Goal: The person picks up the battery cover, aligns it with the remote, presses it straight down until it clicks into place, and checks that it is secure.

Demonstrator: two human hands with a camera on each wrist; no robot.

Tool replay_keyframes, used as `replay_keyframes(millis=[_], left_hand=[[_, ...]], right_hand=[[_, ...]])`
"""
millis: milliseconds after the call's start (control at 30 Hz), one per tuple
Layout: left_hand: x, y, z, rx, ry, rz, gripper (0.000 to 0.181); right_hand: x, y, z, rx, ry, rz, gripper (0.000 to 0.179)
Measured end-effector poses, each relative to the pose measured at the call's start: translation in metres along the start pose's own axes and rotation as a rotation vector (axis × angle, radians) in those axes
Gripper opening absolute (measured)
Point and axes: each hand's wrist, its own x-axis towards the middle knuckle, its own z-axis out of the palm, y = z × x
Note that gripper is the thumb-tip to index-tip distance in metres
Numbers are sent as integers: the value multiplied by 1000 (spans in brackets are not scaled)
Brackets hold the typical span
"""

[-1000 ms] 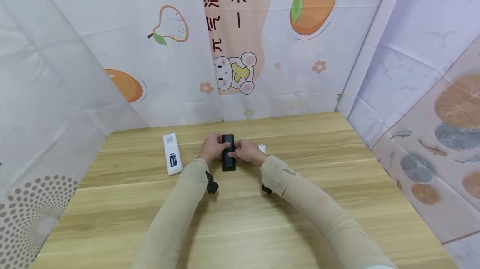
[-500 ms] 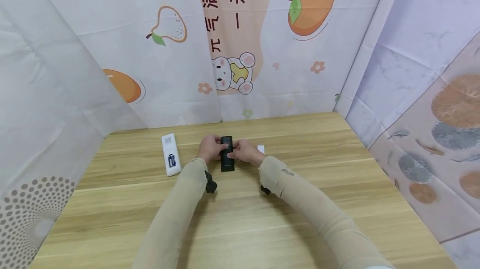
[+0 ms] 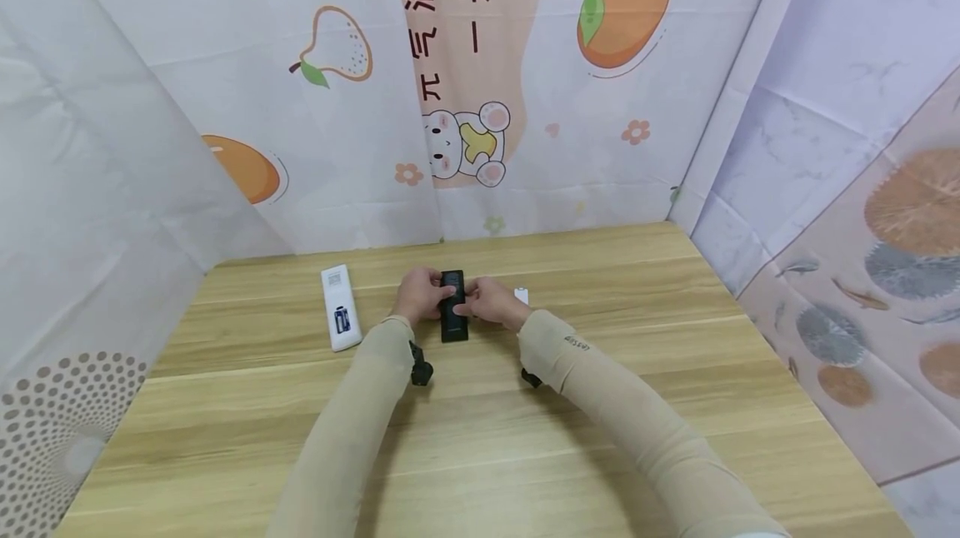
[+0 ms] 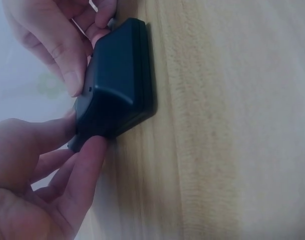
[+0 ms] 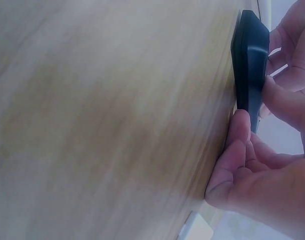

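Both grips are clamped on the black remote (image 3: 454, 328), which lies lengthwise on the desk (image 3: 450, 446) between them: your left grip (image 3: 418, 295) pinches one long side, your right grip (image 3: 491, 302) the other, thumbs on the upper face.

Risks, my read: thumbs look staggered along the remote, so uneven pressure could yaw it or rock it on the wood. Smooth case, fingertip hold: push too hard and it could skid out from under your thumbs. Any loose panel up there might pop and jump; can't tell from here if there is one. Your right wrist sits close to the small white piece (image 3: 522, 296), so a backward swing could knock it.

Views: head gives layout. Only there do you get the white remote (image 3: 341, 309) off to the left, with something blue in its opening (image 3: 342, 320), likely a battery. Head flattens the black remote, though. Left wrist shows its thick near end, low on the wood, plus your right thumb (image 4: 74, 82) pressing the top. Right wrist gives the slim side profile and your right fingertips low at the edge, near the desk; the white piece just pokes in at the bottom.
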Motion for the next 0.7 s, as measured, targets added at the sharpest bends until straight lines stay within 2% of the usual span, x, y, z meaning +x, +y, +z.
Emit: replay_keyframes(millis=[267, 400, 700], left_hand=[[2, 4, -2, -1, -1, 18, 46], [-1, 5, -2, 28, 7, 21, 44], [-4, 2, -2, 74, 18, 24, 43]], right_hand=[[2, -1, -5, 15, -5, -8, 27], [2, -2, -6, 47, -28, -7, 28], [-4, -1, -4, 23, -39, -14, 33]])
